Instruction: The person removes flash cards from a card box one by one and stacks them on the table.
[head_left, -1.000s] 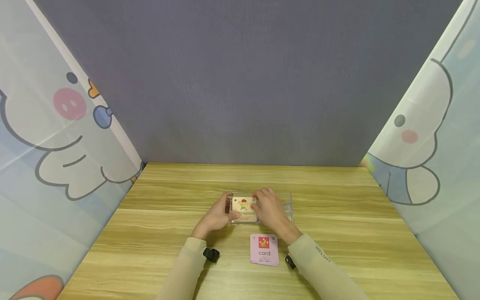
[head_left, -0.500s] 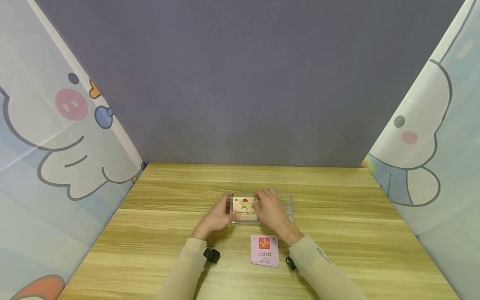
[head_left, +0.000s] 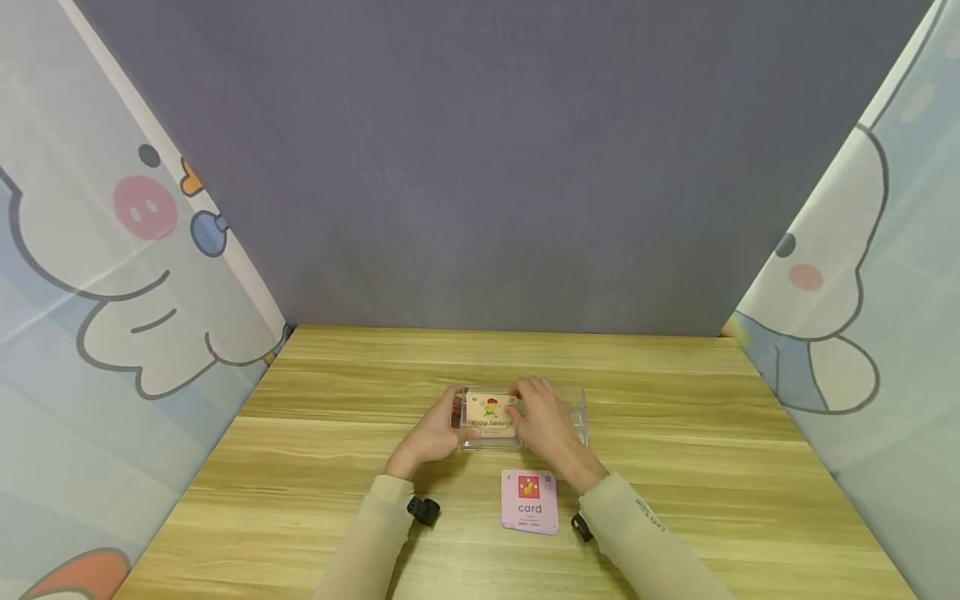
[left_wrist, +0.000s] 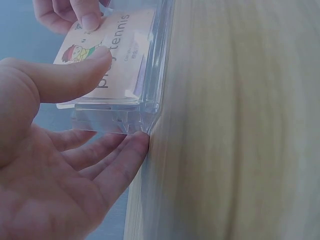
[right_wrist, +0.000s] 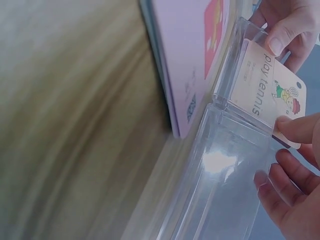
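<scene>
A stack of cards (head_left: 491, 416) sits in the left-hand compartment of a clear plastic box (right_wrist: 212, 172), its picture end seeming to stick up past the rim. The top card is pale cream with rounded corners; it shows a cartoon child with red on the head and a racket, above the words "play tennis" in dark letters and a smaller line too fine to read. A dark round mark fills one top corner. The left hand (head_left: 432, 430) holds the box's end, thumb laid across the card face, fingers against the outer wall. The right hand (head_left: 546, 423) pinches the stack's edge, thumb on the face. Nearer the person, a pink pile (head_left: 529, 502) lettered "card" lies on the wooden table (head_left: 337, 400).
</scene>
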